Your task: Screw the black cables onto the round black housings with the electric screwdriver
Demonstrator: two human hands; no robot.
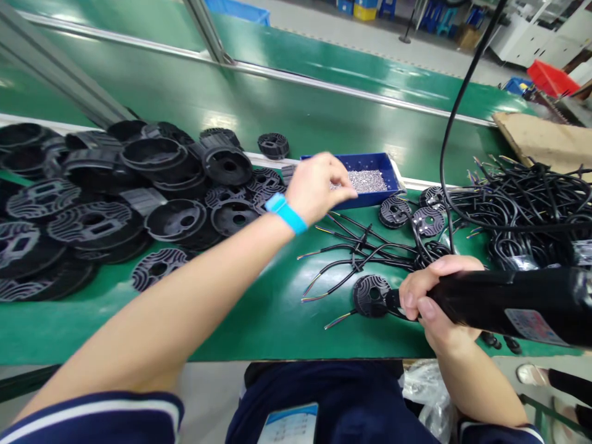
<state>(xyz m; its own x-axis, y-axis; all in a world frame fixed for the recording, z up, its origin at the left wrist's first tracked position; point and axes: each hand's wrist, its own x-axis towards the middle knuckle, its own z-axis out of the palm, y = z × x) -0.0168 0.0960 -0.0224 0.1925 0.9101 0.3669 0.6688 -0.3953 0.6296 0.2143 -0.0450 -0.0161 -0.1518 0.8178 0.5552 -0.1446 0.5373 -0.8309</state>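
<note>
My left hand [324, 185], with a blue band at the wrist, is over the left part of a blue tray [393, 176] of small silvery screws [370, 180]. Its fingers are curled, thumb near the fingertips; anything between them is too small to tell. My right hand [444, 302] is wrapped round the front of a black power screwdriver [504, 305] lying sideways. The tool's tip end is at a round black ribbed part [371, 295] on the green bench, with a cable under it. Cables with bare coloured wire ends [356, 246] lie just behind that part.
Many round black housings [97, 222] are piled at the left. A tangle of black cables [541, 203] lies at the right, near brown cardboard [546, 142]. The tool's black cord [451, 123] hangs down at the right. A metal post [208, 31] stands behind the bench.
</note>
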